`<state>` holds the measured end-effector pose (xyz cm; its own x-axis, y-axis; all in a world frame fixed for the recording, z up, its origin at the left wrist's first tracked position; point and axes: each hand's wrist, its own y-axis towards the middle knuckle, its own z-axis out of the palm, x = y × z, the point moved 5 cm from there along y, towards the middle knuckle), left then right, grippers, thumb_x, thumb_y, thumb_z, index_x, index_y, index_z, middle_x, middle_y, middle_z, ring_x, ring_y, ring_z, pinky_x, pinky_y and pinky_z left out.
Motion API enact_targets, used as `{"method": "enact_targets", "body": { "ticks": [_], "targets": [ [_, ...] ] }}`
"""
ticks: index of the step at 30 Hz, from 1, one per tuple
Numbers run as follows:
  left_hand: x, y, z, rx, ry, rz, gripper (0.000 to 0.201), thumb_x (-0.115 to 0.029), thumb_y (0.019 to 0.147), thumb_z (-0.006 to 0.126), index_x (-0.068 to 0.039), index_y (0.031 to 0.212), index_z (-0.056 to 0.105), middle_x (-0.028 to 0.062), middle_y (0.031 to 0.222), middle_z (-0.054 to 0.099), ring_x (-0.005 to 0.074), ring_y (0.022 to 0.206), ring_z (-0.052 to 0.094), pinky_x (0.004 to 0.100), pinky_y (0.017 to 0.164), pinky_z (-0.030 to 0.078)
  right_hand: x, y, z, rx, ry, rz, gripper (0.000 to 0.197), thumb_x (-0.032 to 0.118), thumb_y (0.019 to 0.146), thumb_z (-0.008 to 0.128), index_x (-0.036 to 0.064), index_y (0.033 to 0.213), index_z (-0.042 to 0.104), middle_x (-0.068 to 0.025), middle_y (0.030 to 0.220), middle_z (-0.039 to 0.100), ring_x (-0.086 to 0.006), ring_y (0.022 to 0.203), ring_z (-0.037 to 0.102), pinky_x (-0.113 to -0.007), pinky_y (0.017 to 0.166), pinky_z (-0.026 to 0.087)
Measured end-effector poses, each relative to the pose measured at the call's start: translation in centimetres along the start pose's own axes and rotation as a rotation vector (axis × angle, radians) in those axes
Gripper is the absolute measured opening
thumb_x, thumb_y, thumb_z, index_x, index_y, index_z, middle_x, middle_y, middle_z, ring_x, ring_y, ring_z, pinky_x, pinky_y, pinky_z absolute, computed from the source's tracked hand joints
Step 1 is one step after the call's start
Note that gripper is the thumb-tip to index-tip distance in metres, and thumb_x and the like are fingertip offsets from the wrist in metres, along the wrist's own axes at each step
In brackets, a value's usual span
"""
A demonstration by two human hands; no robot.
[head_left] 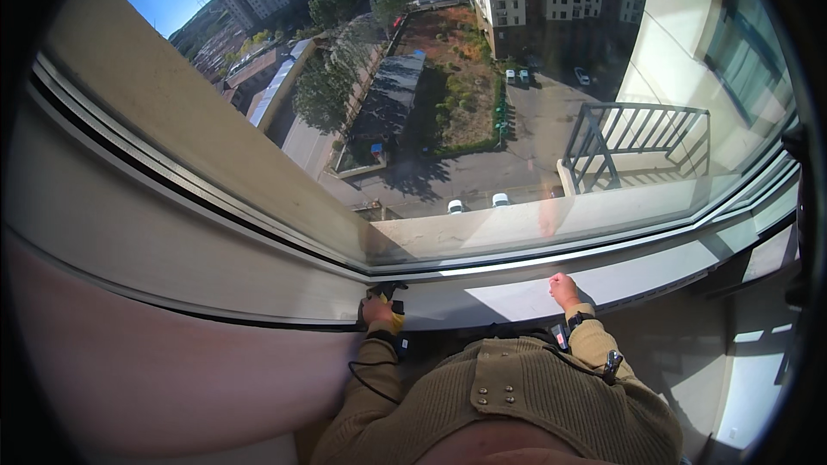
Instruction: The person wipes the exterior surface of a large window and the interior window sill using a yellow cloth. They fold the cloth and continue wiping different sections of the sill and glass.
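My left hand (376,309) is closed round a dark object with yellow parts (397,306), at the left end of the white window sill (465,303). Its exact kind does not show, as my fingers cover part of it. Over the sunlit part of the sill is my right hand (564,289), its fingers curled in; whether anything is inside them cannot be seen. Dark bands with small devices sit on both wrists, and a black cable hangs by the left forearm.
A large window pane (482,232) stands just beyond the sill, in a white frame (215,215). The wall (172,362) closes in on the left. Outside, far below, are parked cars, trees and tall buildings; a metal railing (637,151) is at the right.
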<state>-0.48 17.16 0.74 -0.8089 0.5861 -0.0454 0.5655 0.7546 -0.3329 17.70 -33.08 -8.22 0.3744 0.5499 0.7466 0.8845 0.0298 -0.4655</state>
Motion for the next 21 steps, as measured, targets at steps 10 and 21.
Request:
{"method": "enact_targets", "body": {
  "ticks": [10,21],
  "targets": [
    [-6.2,-3.2,1.4,0.043,0.145,0.428,0.053,-0.030,0.075,0.073,0.001,0.115,0.056,0.0171,0.114,0.051,0.0328,0.104,0.052,0.0396,0.084,0.047,0.2,1.3,0.2,-0.109,-0.277,-0.196,0.013,0.014,0.081,0.050,0.0063,0.077,0.060,-0.0137,0.070,0.063,-0.0293,0.067,0.063,-0.038,0.065,0.050],
    [-12.2,-9.1,4.0,-0.001,-0.157,0.909,0.053,-0.014,0.072,0.068,-0.011,0.123,0.054,0.0152,0.110,0.049,0.0360,0.099,0.050,0.0433,0.083,0.046,0.1,1.6,0.1,-0.110,-0.276,-0.118,0.014,0.014,0.082,0.050,0.0056,0.079,0.060,-0.0144,0.072,0.064,-0.0282,0.068,0.064,-0.037,0.066,0.050]
  ]
}}
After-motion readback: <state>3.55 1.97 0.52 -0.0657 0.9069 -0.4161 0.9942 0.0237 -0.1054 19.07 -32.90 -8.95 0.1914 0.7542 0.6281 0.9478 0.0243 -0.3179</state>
